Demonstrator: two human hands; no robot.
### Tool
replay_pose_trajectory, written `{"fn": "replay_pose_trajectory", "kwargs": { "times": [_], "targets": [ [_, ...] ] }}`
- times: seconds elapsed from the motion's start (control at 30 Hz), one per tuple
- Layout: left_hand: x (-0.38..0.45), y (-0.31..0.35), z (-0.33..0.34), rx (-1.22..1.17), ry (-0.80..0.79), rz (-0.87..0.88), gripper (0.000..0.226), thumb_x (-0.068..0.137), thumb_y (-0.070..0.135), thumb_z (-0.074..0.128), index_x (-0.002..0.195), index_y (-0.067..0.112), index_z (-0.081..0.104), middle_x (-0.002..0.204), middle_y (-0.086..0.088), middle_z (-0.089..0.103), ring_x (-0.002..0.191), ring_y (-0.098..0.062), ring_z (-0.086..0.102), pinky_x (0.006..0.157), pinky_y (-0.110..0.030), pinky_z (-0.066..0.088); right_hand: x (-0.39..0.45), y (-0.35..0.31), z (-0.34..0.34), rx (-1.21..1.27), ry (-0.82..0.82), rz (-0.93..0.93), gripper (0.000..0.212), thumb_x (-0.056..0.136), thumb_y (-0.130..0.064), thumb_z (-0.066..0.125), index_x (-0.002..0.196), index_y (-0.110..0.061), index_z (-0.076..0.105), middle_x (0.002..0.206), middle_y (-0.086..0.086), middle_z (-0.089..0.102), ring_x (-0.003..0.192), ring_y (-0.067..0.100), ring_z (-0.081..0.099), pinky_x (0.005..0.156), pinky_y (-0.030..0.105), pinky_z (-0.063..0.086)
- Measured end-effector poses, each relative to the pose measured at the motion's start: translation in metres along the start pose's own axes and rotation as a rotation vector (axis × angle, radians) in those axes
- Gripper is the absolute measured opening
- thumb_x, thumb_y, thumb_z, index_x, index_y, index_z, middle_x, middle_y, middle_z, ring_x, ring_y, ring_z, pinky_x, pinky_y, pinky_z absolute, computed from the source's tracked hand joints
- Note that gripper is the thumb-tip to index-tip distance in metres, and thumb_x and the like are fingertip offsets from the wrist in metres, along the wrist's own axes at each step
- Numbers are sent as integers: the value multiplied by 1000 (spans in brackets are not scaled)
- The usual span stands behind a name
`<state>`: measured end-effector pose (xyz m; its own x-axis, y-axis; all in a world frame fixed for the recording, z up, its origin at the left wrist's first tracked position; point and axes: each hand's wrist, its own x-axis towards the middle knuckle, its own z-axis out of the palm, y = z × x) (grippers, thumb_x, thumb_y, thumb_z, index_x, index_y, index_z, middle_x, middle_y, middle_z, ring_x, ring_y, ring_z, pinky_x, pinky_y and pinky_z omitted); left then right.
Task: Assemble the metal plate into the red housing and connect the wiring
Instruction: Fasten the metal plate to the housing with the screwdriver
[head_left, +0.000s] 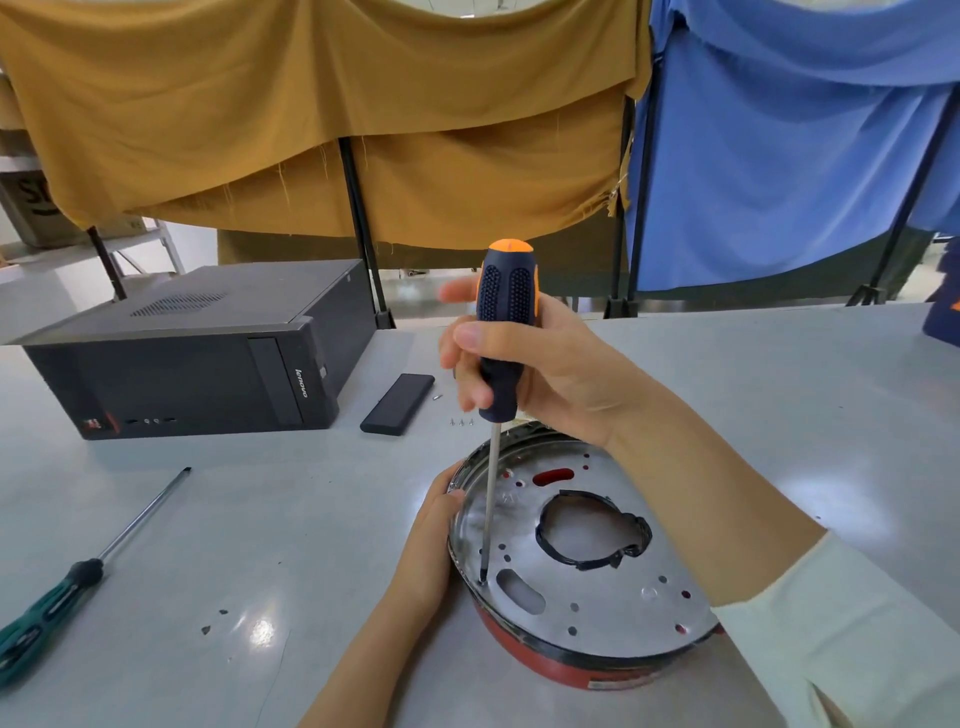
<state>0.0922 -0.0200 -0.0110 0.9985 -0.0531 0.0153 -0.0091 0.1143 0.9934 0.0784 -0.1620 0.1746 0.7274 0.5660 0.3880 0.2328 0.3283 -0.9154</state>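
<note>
A round metal plate (613, 587) with several holes and a black-edged central opening sits inside the red housing (561, 662) on the table. My right hand (540, 364) grips the black and orange handle of a screwdriver (506, 332) held nearly upright. Its tip rests at the plate's left rim, near an oblong slot. My left hand (423, 545) holds the housing's left edge, fingers curled on the rim. No wiring is visible.
A black computer case (197, 358) lies at the back left, with a small black bar (397, 404) beside it. Three tiny screws (461, 422) stand near the bar. A green-handled screwdriver (78, 577) lies at the left front. Hanging cloths close off the table's far side.
</note>
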Motion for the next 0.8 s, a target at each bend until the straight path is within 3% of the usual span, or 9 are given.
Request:
{"fn": "replay_pose_trajectory", "kwargs": {
  "times": [0.13,0.23,0.33,0.47,0.53,0.6,0.67,0.73,0.8],
  "targets": [
    [-3,10,8,37,4,-32,43,99,9,41,90,35,75,97,4,76,89,-13,72,73,-21,54,6,12,17,-249,353,-78,10,91,-12,60,86,-14,51,57,1,45,46,14,43,51,26,42],
    [-10,8,7,3,53,-36,22,92,28,51,105,34,67,106,4,73,92,-12,67,81,-29,53,4,19,27,-340,536,-160,14,89,-19,63,88,-14,50,59,1,48,46,10,46,43,18,39],
    [-18,9,4,-61,13,-11,28,92,31,52,119,32,61,111,8,70,102,-12,65,92,-37,50,0,13,26,-354,510,-109,15,88,-18,64,92,-11,51,60,4,50,47,12,48,44,18,40],
    [-13,24,10,96,10,-48,29,104,18,40,101,25,68,102,-1,76,100,-17,70,92,-38,52,-4,8,21,-342,415,-92,14,90,-14,62,89,-14,48,57,2,49,50,15,48,47,18,41],
    [-15,23,11,52,-44,-38,28,101,33,43,108,20,67,107,-1,75,105,-17,69,92,-37,54,-6,8,21,-349,379,-101,15,91,-14,62,91,-13,47,56,1,49,49,14,47,47,18,42],
    [-22,24,6,-62,-141,-59,45,93,51,39,117,23,64,109,7,75,104,-8,69,86,-26,55,-7,8,21,-340,372,-101,15,91,-15,61,89,-15,46,55,-2,48,49,14,47,47,17,41],
    [-19,23,0,-84,-205,-84,55,101,51,25,130,21,60,124,-1,69,119,-16,63,100,-35,46,-8,8,20,-318,374,-103,16,91,-15,61,87,-17,47,53,-3,48,50,14,46,47,17,41],
    [-12,26,-4,61,-125,-85,47,107,40,28,130,16,60,128,-7,66,121,-23,61,104,-41,44,-9,8,19,-307,370,-108,16,91,-15,62,86,-18,47,53,-3,48,50,14,46,47,17,41],
    [-3,27,-10,282,34,-102,31,105,29,40,117,10,62,112,-6,69,99,-24,65,84,-30,55,-9,8,19,-311,358,-116,16,91,-15,61,85,-18,47,53,-3,49,50,13,47,47,17,41]
  ]
}}
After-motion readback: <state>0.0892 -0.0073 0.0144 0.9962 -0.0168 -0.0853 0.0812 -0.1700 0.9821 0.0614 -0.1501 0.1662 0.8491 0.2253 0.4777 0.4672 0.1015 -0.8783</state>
